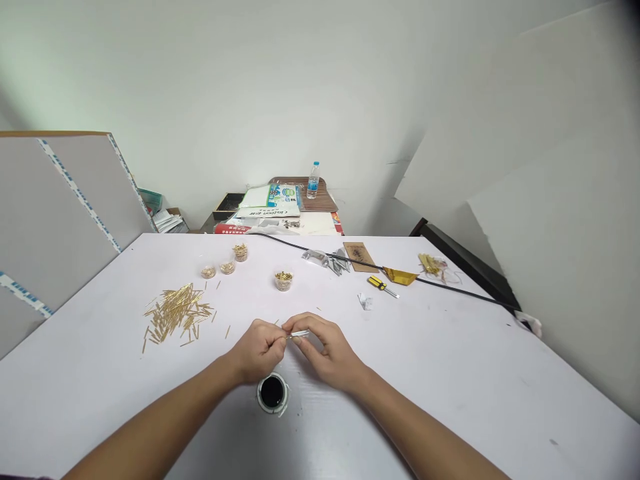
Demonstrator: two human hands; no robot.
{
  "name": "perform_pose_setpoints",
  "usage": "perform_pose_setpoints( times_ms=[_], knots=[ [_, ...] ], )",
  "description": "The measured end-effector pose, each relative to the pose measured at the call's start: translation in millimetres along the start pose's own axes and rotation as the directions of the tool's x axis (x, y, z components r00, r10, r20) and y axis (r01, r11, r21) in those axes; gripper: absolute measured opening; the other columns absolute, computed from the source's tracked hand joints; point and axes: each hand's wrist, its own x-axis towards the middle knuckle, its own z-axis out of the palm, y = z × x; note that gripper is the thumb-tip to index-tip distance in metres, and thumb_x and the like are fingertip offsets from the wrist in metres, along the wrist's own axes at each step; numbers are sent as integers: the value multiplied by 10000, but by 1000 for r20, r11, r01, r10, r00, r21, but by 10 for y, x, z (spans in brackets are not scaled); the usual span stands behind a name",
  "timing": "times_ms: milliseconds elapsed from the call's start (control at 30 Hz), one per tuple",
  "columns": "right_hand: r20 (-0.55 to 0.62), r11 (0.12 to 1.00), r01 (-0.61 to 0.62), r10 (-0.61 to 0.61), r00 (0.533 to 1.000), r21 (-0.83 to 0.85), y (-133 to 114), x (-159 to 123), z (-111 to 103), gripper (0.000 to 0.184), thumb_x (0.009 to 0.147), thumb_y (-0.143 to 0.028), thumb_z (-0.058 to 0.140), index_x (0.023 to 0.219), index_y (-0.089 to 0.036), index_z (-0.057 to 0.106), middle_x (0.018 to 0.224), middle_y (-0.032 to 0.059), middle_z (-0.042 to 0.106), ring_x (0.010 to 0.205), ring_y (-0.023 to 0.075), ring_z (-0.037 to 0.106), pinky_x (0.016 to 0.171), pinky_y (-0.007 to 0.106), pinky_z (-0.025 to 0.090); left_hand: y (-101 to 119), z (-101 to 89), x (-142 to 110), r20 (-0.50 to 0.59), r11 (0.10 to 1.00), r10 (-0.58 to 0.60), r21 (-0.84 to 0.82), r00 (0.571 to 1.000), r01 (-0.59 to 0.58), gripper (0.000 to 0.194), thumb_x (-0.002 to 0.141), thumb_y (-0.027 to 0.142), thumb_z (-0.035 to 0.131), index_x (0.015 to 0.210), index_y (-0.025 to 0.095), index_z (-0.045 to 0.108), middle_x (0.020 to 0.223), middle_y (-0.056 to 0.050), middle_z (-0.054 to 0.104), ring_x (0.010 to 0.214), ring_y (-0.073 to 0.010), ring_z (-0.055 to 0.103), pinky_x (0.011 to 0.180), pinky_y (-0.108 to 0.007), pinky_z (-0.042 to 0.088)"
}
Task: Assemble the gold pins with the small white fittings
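Above the white table (450, 373) my two hands meet in the middle. My left hand (259, 351) is closed in a pinch on a thin gold-coloured pin, of which only a short bit shows by the thumb. My right hand (327, 350) curls its fingers round a slim white stick-like piece (301, 333), whose exact kind I cannot make out. The tips of both hands nearly touch. Just below them stands a small round pot (273, 392) with a pale rim and dark contents. To the left lies a loose heap of thin gold-coloured pins (177, 312).
Small clear cups (283, 281) of gold-coloured parts stand beyond my hands. A yellow-and-black screwdriver (383, 287), a brown card (360, 257) and small bags (316, 257) lie farther right. A black cable (460, 291) crosses the back. A water bottle (313, 181) stands behind the table.
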Motion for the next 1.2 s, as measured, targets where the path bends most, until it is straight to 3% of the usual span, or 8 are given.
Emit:
perform_pose_setpoints(
  times_ms=[733,1000,1200],
  knots=[
    [-31,999,-50,50,998,-14,47,-20,46,144,945,-162,542,1027,-230,640,1055,58,721,989,196,682,906,365,545,-15,43,-3,-43,993,10,121,999,-5,334,893,226,385,582,187,269,512,49,316,481,-86,323,518,-235,280],
    [-50,989,-23,16,999,-144,32,-31,48,181,920,-129,515,1022,-223,632,1012,58,727,940,192,688,856,343,547,-28,45,3,-78,942,130,322,988,-99,304,910,181,395,615,186,325,525,43,401,499,-98,373,546,-254,289],
    [-71,989,-94,86,994,-118,22,-19,71,142,925,-174,533,984,-215,655,966,57,737,902,195,693,829,335,538,-39,-5,11,-38,894,204,414,978,-171,290,903,157,408,619,188,359,530,38,452,490,-106,377,535,-270,279]
  ],
)
